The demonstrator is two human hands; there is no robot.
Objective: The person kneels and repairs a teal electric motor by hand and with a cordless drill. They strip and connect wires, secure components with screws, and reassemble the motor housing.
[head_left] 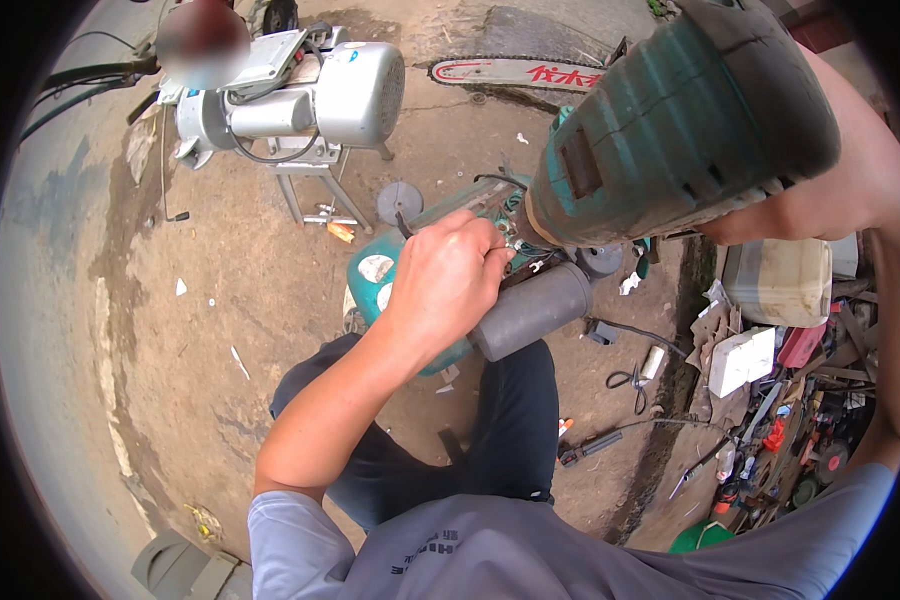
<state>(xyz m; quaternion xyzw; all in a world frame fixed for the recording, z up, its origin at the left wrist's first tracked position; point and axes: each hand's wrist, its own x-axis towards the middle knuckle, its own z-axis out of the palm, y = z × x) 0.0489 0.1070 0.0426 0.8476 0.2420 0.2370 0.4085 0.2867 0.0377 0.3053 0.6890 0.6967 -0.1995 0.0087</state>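
Note:
My right hand (820, 195) is wrapped round a large, worn teal-and-black power tool (660, 130), held tilted with its nose end down to the left. Below it, between my knees, stands a teal machine (370, 295) with a dark grey cylinder (535, 310) along its near side and loose wires around its top. Over this machine, close to the tool's nose, my left hand (450, 265) has its fingers curled and pressed together. Whatever is between those fingertips is too small to make out. The tool's body hides part of the machine's far right side.
A silver electric motor (360, 95) sits on a metal stand at the back left. A chainsaw bar (515, 72) lies behind the tool. To the right are a dirty plastic jug (780, 280), a white box (742, 362) and piled tools and scrap. A black cable (640, 330) crosses the ground.

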